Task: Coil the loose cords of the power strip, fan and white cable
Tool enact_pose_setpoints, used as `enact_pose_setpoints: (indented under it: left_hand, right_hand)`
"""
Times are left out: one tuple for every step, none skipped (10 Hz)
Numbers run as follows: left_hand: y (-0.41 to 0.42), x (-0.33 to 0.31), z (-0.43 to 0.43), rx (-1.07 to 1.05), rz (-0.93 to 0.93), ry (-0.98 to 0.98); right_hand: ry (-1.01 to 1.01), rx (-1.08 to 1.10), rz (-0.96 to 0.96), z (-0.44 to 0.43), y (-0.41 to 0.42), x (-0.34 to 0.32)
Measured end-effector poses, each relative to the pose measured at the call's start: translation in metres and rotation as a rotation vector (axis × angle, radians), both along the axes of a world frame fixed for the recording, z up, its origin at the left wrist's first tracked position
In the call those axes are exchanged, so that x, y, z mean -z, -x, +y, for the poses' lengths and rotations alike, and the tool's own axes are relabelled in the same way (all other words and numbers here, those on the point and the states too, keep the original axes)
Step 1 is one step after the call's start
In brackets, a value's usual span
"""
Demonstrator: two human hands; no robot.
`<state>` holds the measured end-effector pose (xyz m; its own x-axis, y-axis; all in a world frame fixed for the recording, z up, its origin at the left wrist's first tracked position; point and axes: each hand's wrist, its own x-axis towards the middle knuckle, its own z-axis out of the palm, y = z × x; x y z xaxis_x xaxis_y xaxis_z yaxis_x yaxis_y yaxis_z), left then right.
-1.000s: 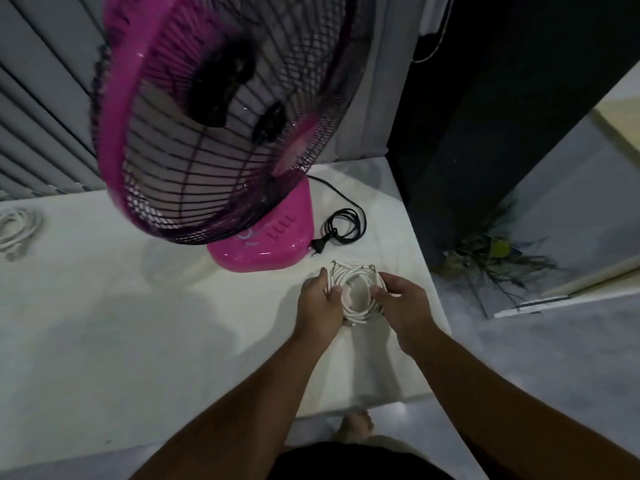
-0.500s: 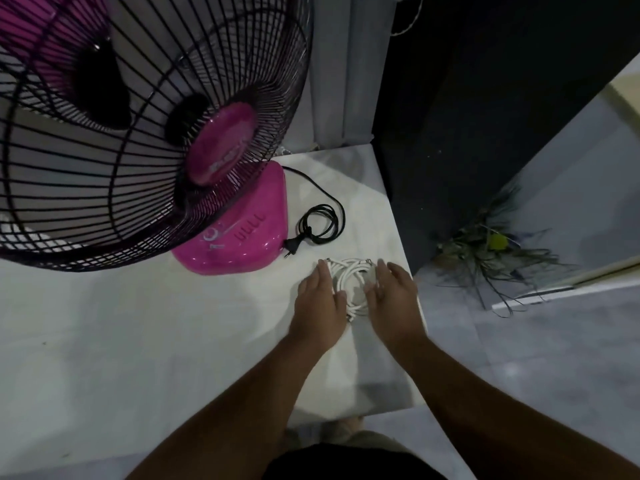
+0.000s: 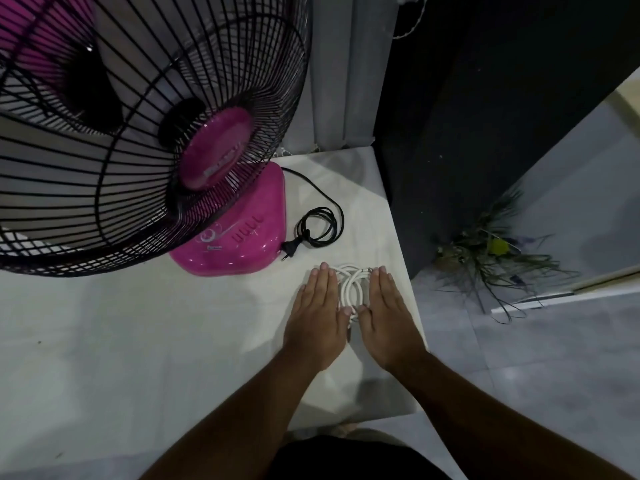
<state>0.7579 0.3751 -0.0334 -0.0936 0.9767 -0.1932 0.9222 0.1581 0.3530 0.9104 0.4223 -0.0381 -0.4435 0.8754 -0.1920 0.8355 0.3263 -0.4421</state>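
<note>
Since a second ago both hands have let go of their curled grip and flattened out, and the view has swung closer to the fan. The fingers (image 3: 323,282) of the left hand (image 3: 317,317) now lie straight and close together, palm down, along the left edge of the coiled white cable (image 3: 352,285). The fingers (image 3: 382,284) of the right hand (image 3: 388,317) lie the same way along its right edge. The two thumbs nearly meet at the near end of the coil, so the loops show only in the narrow gap between the hands. Neither hand holds anything; they rest flat on the coil's sides and on the pale table (image 3: 138,341), near its right edge. Just beyond the fingertips lies the black cord (image 3: 320,223) of the fan (image 3: 239,233), wound into a small loose ring. Its plug (image 3: 289,251) points toward the pink base and lies just beside it, and a single strand runs back behind the base. The black wire grille (image 3: 138,133) fills the upper left of the view. To the right, off the table, a bunch of dried stems (image 3: 491,258) lies on the grey floor (image 3: 519,375).
</note>
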Motion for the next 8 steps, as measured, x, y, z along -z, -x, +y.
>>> enact_pose_setpoints:
  left_hand:
    - [-0.002, 0.001, 0.003, -0.004, 0.012, 0.029]
    - [0.0, 0.002, 0.005, 0.019, 0.026, 0.052]
    - [0.003, 0.002, 0.007, 0.048, 0.012, 0.077]
    - [0.008, 0.0, 0.009, 0.07, -0.045, 0.09]
    - [0.014, -0.004, 0.008, 0.067, -0.131, 0.047]
    - [0.019, -0.011, 0.005, 0.058, -0.15, 0.035]
    - [0.022, -0.015, 0.001, 0.029, -0.141, 0.006]
    - [0.026, -0.022, -0.002, 0.021, -0.124, 0.004]
  right_hand:
    - [0.003, -0.005, -0.018, 0.0, 0.0, 0.0]
    - [0.011, -0.009, -0.072, 0.002, 0.002, -0.001]
    - [0.039, -0.009, -0.095, 0.005, 0.004, -0.002]
    - [0.066, -0.013, -0.068, 0.008, 0.005, -0.004]
    - [0.049, -0.036, -0.036, 0.01, 0.005, -0.006]
    - [0.039, -0.029, -0.034, 0.012, 0.011, -0.014]
    - [0.021, 0.011, -0.034, 0.009, 0.02, -0.021]
    - [-0.01, -0.01, -0.077, 0.007, 0.029, -0.027]
